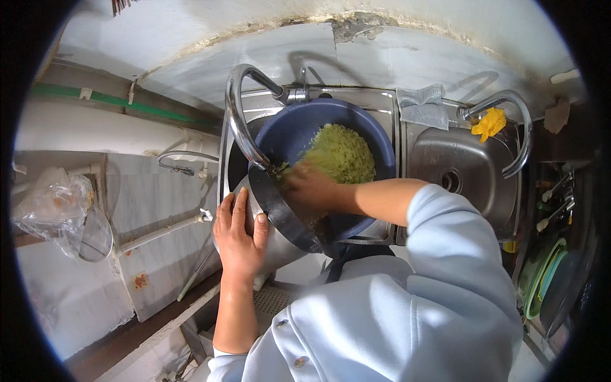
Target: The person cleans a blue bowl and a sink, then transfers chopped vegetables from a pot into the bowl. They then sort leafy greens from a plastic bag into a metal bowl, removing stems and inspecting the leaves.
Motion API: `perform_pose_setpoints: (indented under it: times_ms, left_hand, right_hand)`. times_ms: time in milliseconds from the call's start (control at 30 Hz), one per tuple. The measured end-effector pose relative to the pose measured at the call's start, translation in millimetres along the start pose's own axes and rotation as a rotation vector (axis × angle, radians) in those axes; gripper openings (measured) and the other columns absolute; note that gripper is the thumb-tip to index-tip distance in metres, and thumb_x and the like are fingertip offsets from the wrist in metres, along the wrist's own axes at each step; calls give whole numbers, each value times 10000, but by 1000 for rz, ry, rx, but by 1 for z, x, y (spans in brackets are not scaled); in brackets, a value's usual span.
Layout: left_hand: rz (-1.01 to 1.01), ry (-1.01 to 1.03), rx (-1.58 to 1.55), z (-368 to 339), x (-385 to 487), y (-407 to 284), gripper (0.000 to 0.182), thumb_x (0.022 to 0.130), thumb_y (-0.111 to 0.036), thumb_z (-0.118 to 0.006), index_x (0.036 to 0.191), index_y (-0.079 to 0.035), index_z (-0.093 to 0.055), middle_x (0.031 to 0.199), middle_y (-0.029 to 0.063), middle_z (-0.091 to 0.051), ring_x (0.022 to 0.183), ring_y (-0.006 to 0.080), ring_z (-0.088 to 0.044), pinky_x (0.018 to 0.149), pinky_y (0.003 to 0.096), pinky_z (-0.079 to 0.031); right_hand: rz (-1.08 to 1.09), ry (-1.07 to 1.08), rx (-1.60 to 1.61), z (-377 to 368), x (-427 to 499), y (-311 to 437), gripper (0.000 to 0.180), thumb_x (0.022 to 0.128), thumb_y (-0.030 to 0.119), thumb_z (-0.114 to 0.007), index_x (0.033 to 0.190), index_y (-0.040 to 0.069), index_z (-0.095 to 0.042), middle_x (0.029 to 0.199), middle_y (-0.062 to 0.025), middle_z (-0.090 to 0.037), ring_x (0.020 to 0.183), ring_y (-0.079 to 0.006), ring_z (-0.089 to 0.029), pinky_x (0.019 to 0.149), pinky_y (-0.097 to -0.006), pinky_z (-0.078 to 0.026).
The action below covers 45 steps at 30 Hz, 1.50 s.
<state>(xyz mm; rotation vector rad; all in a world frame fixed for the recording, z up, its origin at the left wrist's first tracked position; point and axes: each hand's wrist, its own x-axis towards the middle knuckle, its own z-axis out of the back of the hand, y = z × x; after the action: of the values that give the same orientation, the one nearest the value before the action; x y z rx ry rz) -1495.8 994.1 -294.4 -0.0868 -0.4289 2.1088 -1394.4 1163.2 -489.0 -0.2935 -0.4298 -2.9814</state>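
A blue plastic basin [382, 138] sits over the left sink bowl, with a mound of finely chopped pale green vegetable [346, 153] inside. A metal pot or drum with a dark rim [286, 215] is tipped on its side, its mouth towards the basin. My left hand [241, 234] lies on the outside of this vessel, thumb and fingers spread against its metal wall. My right hand [308, 186] is blurred and reaches between the vessel's mouth and the green mound; its fingertips are hard to make out, and whether it grips any of the bits does not show.
A curved chrome faucet [236, 105] arches over the basin's left side. To the right are a second steel sink [453, 162], another faucet [522, 124], a grey cloth [422, 105] and a yellow cloth [489, 124]. Green plates [544, 277] stand at far right. A white pipe [110, 129] runs left.
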Motion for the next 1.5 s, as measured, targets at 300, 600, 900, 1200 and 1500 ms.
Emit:
perform_pose_setpoints:
  times_ms: [300,600,900,1200,1500]
  left_hand:
    - [-41,20,32,-1,-5,-8,586,931,-426,-606,1390,-66,-551,1364,246,-514,1263,422,-490,1064,499,-367]
    - [-37,26,65,0,-7,-9,591,940,-454,-594,1378,-59,-560,1363,242,-514,1261,418,-491,1049,505,-377]
    - [-116,45,38,2,-4,-9,592,905,-453,-638,1347,-63,-590,1352,237,-522,1249,418,-491,1043,502,-369]
    - [-35,6,-102,3,-8,0,619,904,-491,-626,1346,-60,-591,1369,249,-521,1266,439,-482,1062,517,-358]
    - [-56,26,-74,4,-13,6,625,920,-500,-597,1330,-29,-600,1383,239,-523,1280,418,-489,1060,501,-368]
  right_hand:
    - [286,187,176,30,47,-38,343,740,234,-705,1046,78,-701,1202,-141,-607,1090,-338,-561,993,-457,-434]
    - [227,148,422,3,-37,-12,255,801,200,-651,1019,72,-680,1111,-131,-619,1050,-329,-564,949,-433,-447]
    - [247,-70,665,-9,94,38,234,811,230,-649,1011,114,-687,1102,-116,-631,1105,-282,-576,951,-423,-449]
    - [264,-40,717,-15,52,125,245,807,242,-649,1015,120,-690,1129,-110,-630,1119,-283,-571,957,-426,-445]
    - [241,29,945,-28,97,34,256,802,255,-650,1019,125,-694,1156,-104,-629,1133,-283,-567,962,-428,-441]
